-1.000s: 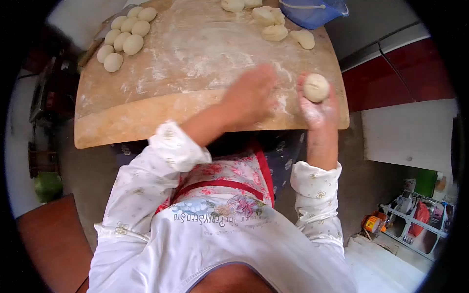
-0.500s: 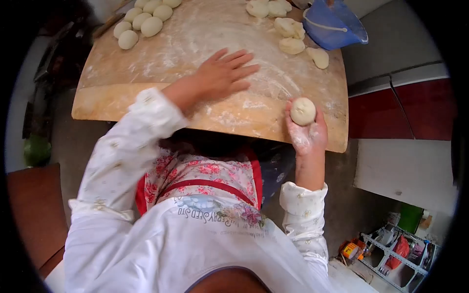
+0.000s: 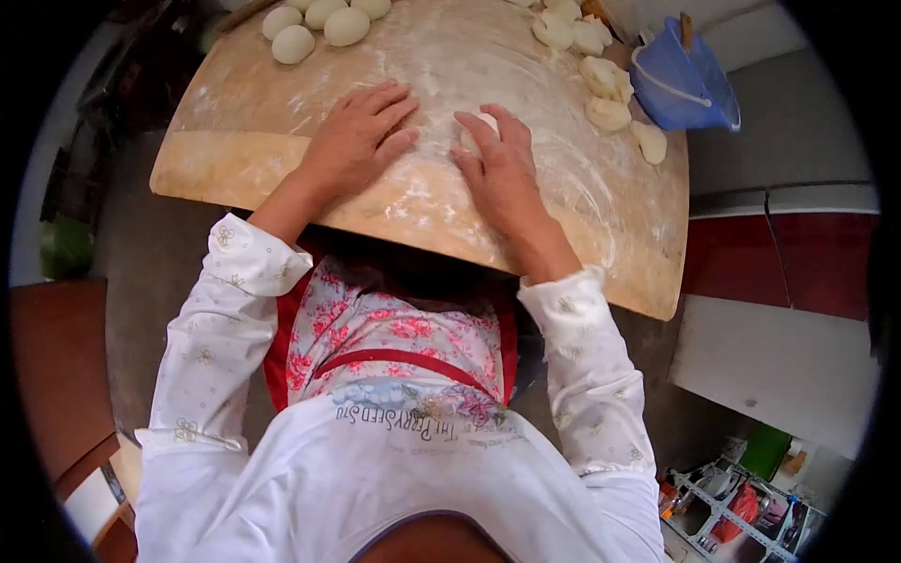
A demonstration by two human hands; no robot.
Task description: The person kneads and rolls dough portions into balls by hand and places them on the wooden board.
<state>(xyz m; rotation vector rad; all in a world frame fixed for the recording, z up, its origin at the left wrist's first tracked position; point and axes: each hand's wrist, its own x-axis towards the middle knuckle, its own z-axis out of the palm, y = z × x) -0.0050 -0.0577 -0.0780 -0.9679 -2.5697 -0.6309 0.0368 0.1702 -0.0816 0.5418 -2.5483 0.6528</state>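
My right hand (image 3: 504, 174) is cupped over a round dough ball (image 3: 481, 132) on the floured wooden board (image 3: 239, 141). Its fingers curve around the ball and hide much of it. To the left, my left hand (image 3: 355, 141) rests on the board with fingers apart, holding nothing. Several smooth dough balls (image 3: 347, 26) sit together at the far left of the board. Along its right side lie several uneven dough pieces (image 3: 606, 79), the nearest being a small flattened piece (image 3: 649, 142).
A blue bucket (image 3: 680, 80) with a pale handle stands at the board's right edge, a wooden stick (image 3: 686, 32) poking out. Dark red cabinet doors (image 3: 817, 263) are further right. A metal rack (image 3: 741, 511) with small goods stands at the lower right.
My right hand has turned over and moved left, bringing the dough ball from my upturned palm down onto the board. My left hand has shifted left. The view has tilted slightly.
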